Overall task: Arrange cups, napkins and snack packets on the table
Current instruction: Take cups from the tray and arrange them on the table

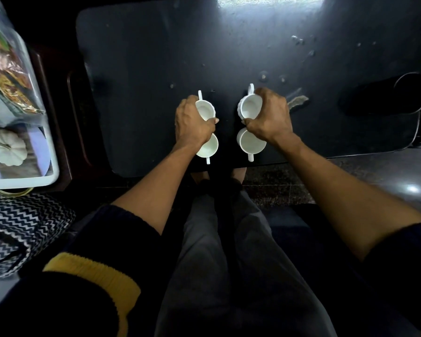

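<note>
each hand (192, 122) (269, 116) seemingly grips a far white cup (206, 108) (249, 107).

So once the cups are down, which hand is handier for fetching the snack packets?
Probably the left hand: the clear tub with the snack packets sits on that side, while the right hand would have to cross over.

Snack packets (9, 76) in the bin — blurred, cut by left edge
</note>
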